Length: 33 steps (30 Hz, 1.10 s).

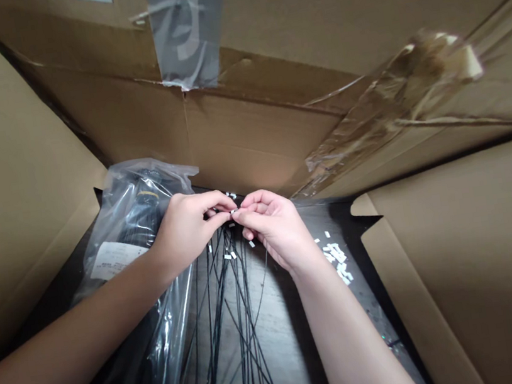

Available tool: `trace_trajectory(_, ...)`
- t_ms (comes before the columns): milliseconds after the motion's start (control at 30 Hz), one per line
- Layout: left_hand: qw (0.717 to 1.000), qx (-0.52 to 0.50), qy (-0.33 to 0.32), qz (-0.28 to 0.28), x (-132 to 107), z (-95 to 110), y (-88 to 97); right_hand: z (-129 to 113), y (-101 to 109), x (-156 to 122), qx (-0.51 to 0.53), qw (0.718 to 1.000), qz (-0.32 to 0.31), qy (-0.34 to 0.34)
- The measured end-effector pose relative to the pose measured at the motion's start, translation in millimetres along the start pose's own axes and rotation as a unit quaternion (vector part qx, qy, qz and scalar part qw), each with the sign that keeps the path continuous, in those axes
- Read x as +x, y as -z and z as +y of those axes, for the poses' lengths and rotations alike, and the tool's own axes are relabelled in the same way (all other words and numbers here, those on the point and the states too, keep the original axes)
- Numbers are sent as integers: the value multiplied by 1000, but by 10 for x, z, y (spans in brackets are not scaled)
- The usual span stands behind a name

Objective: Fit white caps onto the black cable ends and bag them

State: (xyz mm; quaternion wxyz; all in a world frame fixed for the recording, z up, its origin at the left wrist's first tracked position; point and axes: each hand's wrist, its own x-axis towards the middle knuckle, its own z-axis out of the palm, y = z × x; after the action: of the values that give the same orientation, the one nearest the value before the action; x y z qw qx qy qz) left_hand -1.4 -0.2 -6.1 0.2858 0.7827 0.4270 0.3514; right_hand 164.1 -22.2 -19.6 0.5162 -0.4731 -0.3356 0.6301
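My left hand (188,233) and my right hand (273,231) meet at the fingertips, pinching the top of a bundle of thin black cables (236,303). The cables hang down and fan out below my hands. A tiny white bit shows at the pinch point, and similar white scraps (334,254) lie on the dark panel (362,285) to my right. Beside my left hand and forearm lies a clear plastic bag (134,225) with a dark object and a white label (115,259) inside.
Brown cardboard box walls and flaps (267,133) surround the work area on all sides. Grey tape (186,30) and torn clear packing tape (396,102) cling to the flaps. A pale wooden surface (270,342) shows beneath the cables.
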Motion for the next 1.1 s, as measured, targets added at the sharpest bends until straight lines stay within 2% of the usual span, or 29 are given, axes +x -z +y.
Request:
trace_trajectory(533,997,-64,31,-5,24,39,-9,7,25,24,41,999,19,2)
trace_trajectory(733,998,-51,31,10,29,37,-3,-13,11,15,46,999,26,-1)
trace_trajectory(1100,997,-64,29,6,20,41,-6,-16,6,4,52,998,26,-13)
